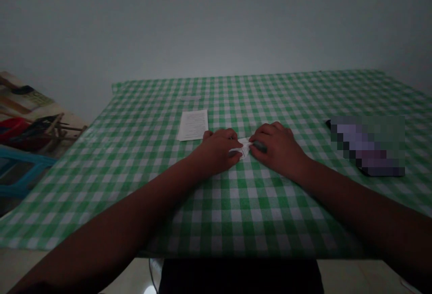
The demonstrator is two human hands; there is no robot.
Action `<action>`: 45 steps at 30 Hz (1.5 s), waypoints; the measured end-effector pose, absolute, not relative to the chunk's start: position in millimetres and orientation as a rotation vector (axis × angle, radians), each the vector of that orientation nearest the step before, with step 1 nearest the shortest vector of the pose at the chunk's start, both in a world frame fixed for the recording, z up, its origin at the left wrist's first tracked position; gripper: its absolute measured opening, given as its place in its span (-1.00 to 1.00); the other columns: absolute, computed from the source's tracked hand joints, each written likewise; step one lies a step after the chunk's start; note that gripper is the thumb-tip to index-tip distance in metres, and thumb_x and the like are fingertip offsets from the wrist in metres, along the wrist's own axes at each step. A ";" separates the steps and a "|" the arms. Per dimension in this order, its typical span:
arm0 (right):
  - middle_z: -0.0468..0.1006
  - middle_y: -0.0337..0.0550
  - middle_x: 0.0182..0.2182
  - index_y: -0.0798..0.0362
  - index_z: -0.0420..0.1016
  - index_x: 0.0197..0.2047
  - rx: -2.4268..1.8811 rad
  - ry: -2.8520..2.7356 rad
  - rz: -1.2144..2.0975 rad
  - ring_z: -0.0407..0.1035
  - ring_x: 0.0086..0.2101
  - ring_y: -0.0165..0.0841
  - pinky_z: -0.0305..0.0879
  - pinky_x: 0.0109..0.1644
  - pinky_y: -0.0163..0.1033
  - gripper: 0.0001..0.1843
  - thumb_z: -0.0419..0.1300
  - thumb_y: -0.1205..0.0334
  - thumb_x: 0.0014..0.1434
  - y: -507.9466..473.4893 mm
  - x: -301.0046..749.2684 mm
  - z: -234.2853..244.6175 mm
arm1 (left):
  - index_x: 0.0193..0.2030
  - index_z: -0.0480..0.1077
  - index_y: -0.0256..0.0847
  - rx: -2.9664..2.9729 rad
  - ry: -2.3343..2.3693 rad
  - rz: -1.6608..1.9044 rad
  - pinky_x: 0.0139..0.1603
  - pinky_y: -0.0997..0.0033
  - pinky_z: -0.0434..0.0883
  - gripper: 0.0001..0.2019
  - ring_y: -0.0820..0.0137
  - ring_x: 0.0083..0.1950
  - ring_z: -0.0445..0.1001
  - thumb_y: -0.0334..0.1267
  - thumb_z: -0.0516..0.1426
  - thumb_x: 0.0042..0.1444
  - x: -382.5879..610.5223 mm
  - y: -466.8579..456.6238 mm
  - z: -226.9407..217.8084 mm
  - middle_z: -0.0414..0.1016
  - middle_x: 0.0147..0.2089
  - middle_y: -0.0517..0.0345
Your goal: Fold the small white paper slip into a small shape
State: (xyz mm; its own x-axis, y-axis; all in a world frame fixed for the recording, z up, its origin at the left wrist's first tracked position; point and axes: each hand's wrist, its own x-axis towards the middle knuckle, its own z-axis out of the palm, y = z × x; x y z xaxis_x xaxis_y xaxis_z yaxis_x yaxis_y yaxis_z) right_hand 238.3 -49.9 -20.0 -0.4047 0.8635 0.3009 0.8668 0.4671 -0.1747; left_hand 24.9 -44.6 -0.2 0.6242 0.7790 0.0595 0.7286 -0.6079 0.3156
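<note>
Two hands in view, both on the table. One small folded paper (243, 148) lies between them near the table's middle, flat on the cloth; it is white, creased and narrow, with fine print too small to read. Left hand (218, 150) is curled, knuckles up, thumb and fingertips pinched on the paper's left end. Right hand (278, 148) is likewise bent, fingertips closed on the right end; the two hands nearly touch.

One flat paper sheet (193, 125), white, rectangular and printed, lies unfolded just behind the left hand, apart from the folded piece. One tablecloth (236, 213) covers the whole table; green-and-white check, smooth, slightly glossy, hanging over the near edge. One dark flat object (367, 146) lies well to the right of the right hand; pixelated, so its kind cannot be told. One blue plastic frame (23, 172) stands on the floor at far left, beside wooden pieces (64, 128).
</note>
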 end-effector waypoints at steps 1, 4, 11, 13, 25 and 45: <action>0.52 -0.09 -0.13 -0.02 0.54 -0.15 -1.472 -2.368 -0.022 0.29 -0.08 -0.10 0.12 -0.14 -0.05 -0.79 0.18 0.10 0.21 -50.3 237.8 -20.3 | 0.02 0.50 -0.08 2.586 1.229 0.274 0.07 0.10 0.19 -0.74 0.20 0.14 0.38 -0.15 0.13 0.23 24.8 -44.6 0.2 0.44 0.08 0.09; 0.48 -0.04 -0.09 0.00 0.48 -0.10 -1.510 -2.368 -0.053 0.27 -0.06 -0.06 0.14 -0.16 -0.05 -0.71 0.19 0.05 0.17 -52.3 235.2 -20.0 | 0.03 0.50 -0.08 2.585 1.233 0.279 0.07 0.10 0.20 -0.73 0.19 0.14 0.37 -0.16 0.13 0.23 24.8 -44.6 0.6 0.44 0.08 0.09; 0.42 0.02 -0.08 0.07 0.37 -0.10 -1.554 -2.435 -0.018 0.28 -0.07 -0.05 0.21 -0.14 0.00 -0.58 0.17 -0.11 0.16 -64.4 225.6 -15.9 | 0.01 0.50 -0.07 2.568 1.243 0.298 0.05 0.10 0.19 -0.73 0.20 0.15 0.38 -0.17 0.15 0.20 24.7 -43.6 -0.7 0.45 0.08 0.10; 0.41 0.02 -0.10 0.07 0.36 -0.13 -1.547 -2.443 0.012 0.29 -0.07 -0.05 0.22 -0.13 0.02 -0.56 0.17 -0.14 0.15 -66.3 225.1 -15.4 | 0.00 0.51 -0.07 2.567 1.242 0.303 0.05 0.11 0.18 -0.74 0.21 0.15 0.38 -0.17 0.15 0.20 24.2 -43.4 -0.8 0.45 0.08 0.11; 0.42 -0.07 -0.21 0.01 0.33 -0.28 -1.512 -2.304 0.106 0.31 -0.13 -0.12 0.22 -0.14 -0.05 -0.71 0.25 0.00 0.09 -57.7 232.2 -21.4 | 0.03 0.49 -0.06 2.569 1.212 0.314 0.03 0.12 0.18 -0.73 0.21 0.15 0.38 -0.16 0.15 0.20 21.5 -43.8 -1.6 0.44 0.10 0.10; 0.40 -0.11 -0.34 0.00 0.28 -0.40 -1.495 -2.107 0.156 0.33 -0.25 -0.22 0.26 -0.17 -0.10 -0.85 0.17 0.17 0.13 -34.9 248.5 -24.1 | 0.06 0.48 -0.07 2.580 1.168 0.303 0.08 0.11 0.19 -0.71 0.19 0.16 0.37 -0.16 0.14 0.21 18.3 -42.8 -1.3 0.42 0.13 0.08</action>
State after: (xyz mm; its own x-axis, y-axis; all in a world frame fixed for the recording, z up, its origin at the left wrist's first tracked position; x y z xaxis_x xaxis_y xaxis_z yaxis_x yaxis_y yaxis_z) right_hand 248.5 -34.9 -24.1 -0.2332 0.9019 0.3636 0.8387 0.3758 -0.3942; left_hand 18.3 -42.8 -1.3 0.6486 0.7579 0.0701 0.6962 -0.6280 0.3477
